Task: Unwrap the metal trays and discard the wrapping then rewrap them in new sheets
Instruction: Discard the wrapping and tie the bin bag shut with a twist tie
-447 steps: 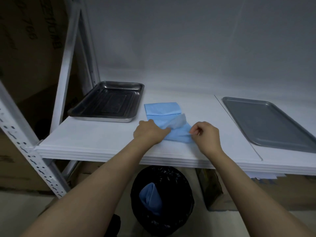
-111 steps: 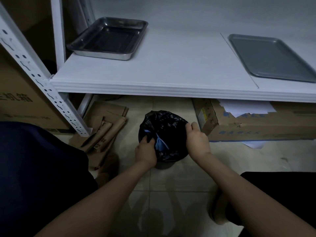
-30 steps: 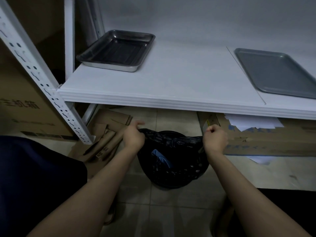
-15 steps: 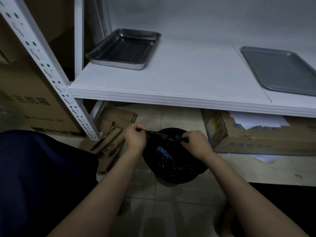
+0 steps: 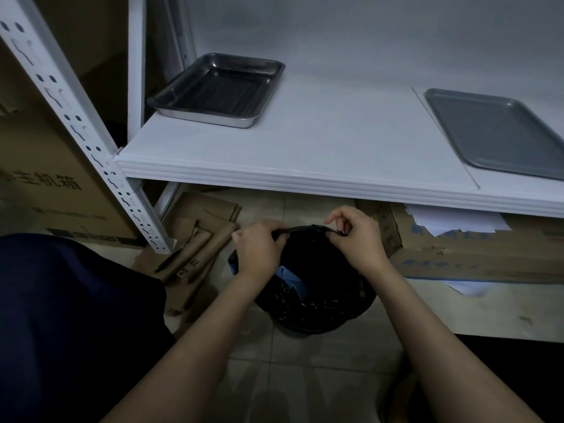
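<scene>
A deep steel tray [image 5: 218, 88] lies bare at the back left of the white shelf [image 5: 320, 175]. A flat grey tray [image 5: 500, 132] lies bare at the shelf's right end. On the floor below stands a bin lined with a black bag [image 5: 317, 297], and crumpled blue wrapping [image 5: 291, 277] shows inside it. My left hand [image 5: 259, 248] grips the bag's top edge at the left. My right hand [image 5: 355, 236] pinches the same edge at the right. The edge is pulled taut into a flat strip between the two hands.
A white perforated shelf post [image 5: 76, 129] slants down at the left. Flattened brown cardboard [image 5: 195, 248] lies on the floor left of the bin. A cardboard box [image 5: 457, 251] with white papers on top sits under the shelf at the right. A large printed carton [image 5: 39, 184] stands far left.
Over the last second my hands have drawn the bag's rim together from a wide opening into a narrow strip. The view has shifted slightly right and closer.
</scene>
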